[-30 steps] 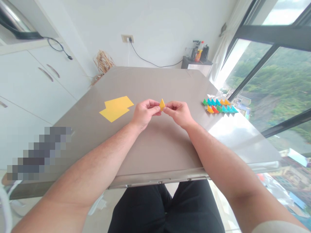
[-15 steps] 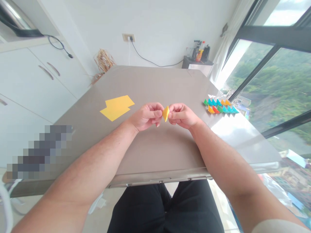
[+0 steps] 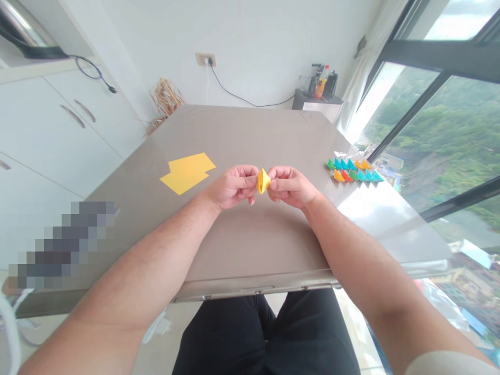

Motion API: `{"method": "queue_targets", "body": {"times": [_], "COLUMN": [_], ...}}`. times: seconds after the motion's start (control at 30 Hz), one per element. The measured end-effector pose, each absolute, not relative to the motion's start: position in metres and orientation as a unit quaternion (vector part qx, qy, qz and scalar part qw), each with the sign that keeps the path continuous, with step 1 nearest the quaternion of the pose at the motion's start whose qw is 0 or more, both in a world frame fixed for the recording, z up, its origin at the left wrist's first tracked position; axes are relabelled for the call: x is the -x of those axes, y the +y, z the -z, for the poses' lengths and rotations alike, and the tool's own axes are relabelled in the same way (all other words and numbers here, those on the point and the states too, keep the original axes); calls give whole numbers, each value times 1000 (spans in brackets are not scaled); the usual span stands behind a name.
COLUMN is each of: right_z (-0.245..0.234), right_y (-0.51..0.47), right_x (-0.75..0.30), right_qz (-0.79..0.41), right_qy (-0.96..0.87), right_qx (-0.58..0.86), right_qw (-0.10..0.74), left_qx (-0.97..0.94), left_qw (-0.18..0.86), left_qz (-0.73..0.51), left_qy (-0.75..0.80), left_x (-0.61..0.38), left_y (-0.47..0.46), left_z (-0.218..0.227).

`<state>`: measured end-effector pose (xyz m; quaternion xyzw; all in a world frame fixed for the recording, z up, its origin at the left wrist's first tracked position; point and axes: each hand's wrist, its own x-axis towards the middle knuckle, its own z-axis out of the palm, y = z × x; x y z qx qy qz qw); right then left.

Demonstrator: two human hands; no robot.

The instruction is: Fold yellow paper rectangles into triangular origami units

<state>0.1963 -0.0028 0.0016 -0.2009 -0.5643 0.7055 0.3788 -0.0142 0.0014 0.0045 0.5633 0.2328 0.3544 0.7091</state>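
Between my hands, above the middle of the table, is a small folded piece of yellow paper (image 3: 263, 181), pointed at top and bottom with a slit-like opening facing me. My left hand (image 3: 237, 185) pinches its left side between thumb and fingers. On the opposite side, the fingertips of my right hand (image 3: 289, 186) grip its edge. Flat yellow paper sheets (image 3: 187, 173) lie overlapping to the left of my left hand. Off to the right stand two rows of small folded paper boats (image 3: 353, 176) in green, blue, orange and red.
The grey-brown table (image 3: 250, 239) reaches to the white wall. A low cabinet (image 3: 318, 103) with bottles stands behind its far right corner. Dried stalks (image 3: 167, 99) are at the far left, and a window (image 3: 449, 130) lines the right side. A pixelated dark area covers the left edge.
The folded yellow paper has turned so that its slit-like opening now faces me, and it has shifted slightly left. My right hand has moved a little left with it.
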Motion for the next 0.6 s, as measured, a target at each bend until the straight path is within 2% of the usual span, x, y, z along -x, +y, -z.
{"method": "queue_targets", "body": {"times": [0.2,0.6], "right_z": [-4,-3], "right_y": [-5,-7], "right_x": [-193,-191], "right_qz": [-684,-711], "right_qy": [-556,-560], "right_qx": [228,208], "right_qw": [413,372], "left_qx": [-570,-581], "left_qw": [702,697], "left_qz": [-363,-348], "left_qy": [227,235], "left_x": [17,16], "left_y": [2,1], "left_z": [-6,-5]}}
